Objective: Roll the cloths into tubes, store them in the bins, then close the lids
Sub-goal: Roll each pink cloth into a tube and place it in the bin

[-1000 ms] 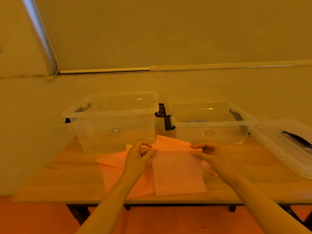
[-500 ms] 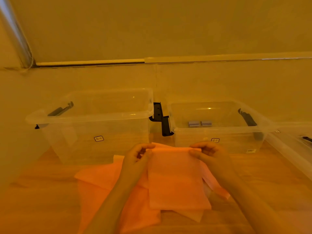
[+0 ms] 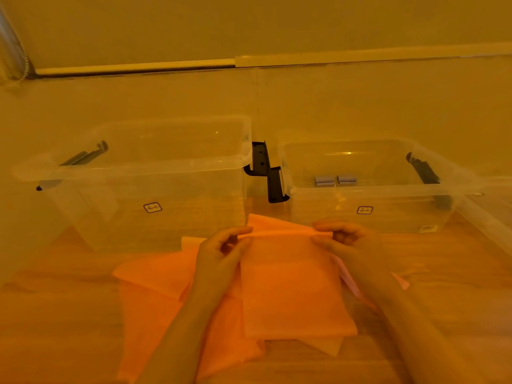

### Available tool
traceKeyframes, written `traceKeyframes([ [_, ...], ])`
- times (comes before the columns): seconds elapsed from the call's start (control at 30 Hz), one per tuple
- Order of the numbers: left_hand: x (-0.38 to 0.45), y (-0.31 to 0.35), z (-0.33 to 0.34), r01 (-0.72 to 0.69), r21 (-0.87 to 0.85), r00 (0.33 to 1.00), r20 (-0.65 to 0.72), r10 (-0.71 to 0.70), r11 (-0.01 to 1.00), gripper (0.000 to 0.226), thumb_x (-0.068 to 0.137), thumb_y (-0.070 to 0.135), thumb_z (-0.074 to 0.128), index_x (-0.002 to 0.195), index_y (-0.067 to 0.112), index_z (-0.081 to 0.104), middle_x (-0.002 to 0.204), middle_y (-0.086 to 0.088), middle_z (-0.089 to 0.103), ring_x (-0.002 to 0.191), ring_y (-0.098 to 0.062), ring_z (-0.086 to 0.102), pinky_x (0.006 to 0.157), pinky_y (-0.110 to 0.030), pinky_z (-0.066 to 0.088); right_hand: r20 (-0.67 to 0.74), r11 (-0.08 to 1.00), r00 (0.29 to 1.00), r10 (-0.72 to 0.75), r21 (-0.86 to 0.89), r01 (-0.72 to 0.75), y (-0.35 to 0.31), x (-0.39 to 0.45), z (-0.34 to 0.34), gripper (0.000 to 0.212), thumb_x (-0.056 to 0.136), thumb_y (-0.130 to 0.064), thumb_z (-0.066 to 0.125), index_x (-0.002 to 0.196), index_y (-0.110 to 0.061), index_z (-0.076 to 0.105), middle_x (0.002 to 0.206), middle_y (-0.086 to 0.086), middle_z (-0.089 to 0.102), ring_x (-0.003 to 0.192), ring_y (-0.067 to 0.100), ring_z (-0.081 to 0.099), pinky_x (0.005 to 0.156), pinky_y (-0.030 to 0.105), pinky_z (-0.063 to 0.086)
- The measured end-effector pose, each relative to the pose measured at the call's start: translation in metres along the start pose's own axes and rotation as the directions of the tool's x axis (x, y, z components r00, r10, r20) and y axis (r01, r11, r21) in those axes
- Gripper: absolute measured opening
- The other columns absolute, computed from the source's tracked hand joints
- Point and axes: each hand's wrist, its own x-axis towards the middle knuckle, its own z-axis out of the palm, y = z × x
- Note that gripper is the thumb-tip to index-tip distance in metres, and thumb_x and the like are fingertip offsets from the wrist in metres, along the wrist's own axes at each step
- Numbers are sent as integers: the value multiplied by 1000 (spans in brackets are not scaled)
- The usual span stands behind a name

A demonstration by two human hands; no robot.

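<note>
A pale pink cloth (image 3: 291, 286) lies on top of a pile of orange cloths (image 3: 155, 295) on the wooden table. My left hand (image 3: 219, 250) pinches its far left corner and my right hand (image 3: 346, 242) pinches its far right corner. The far edge between them is turned over into a thin first fold. Behind the pile stand two clear plastic bins without lids: the left bin (image 3: 138, 173) and the right bin (image 3: 368, 195), which holds two small grey rolls (image 3: 335, 180).
A clear lid (image 3: 487, 217) lies at the right edge of the table. Black latch handles (image 3: 266, 173) sit between the bins. A wall runs close behind the bins. Bare wooden table (image 3: 55, 314) shows to the left of the cloths.
The camera has come closer and tilted down. Both hands kept their grip on the cloth's far corners, and the far edge has started to curl over.
</note>
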Motion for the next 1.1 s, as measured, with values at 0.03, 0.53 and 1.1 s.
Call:
traceKeyframes([
  [0.03, 1, 0, 1, -10, 8, 1000, 3, 10, 1000, 25, 87, 14, 63, 95, 38, 64, 99, 8, 65, 91, -14, 60, 80, -33, 53, 3, 1000, 1000, 0, 6, 0, 1, 0, -1, 23, 75, 8, 67, 90, -9, 69, 91, -2, 75, 87, 11, 70, 66, 19, 56],
  [0.53, 0, -7, 2, -77, 57, 997, 29, 75, 995, 21, 91, 20, 61, 97, 40, 62, 108, 5, 65, 98, -10, 59, 84, -28, 51, -4, 996, 1000, -1, -88, 1, 11, -1, -5, 21, 75, -9, 73, 76, -29, 74, 90, 0, 74, 88, 20, 70, 72, 33, 56],
  [1.1, -4, -10, 3, -67, 50, 996, 55, 64, 996, 27, 85, 13, 68, 95, 38, 62, 96, 5, 63, 84, -12, 58, 76, -29, 52, 3, 992, 999, 39, -123, -38, 18, -2, -11, 19, 76, -2, 74, 86, -18, 74, 100, -2, 73, 94, 18, 69, 77, 36, 57],
])
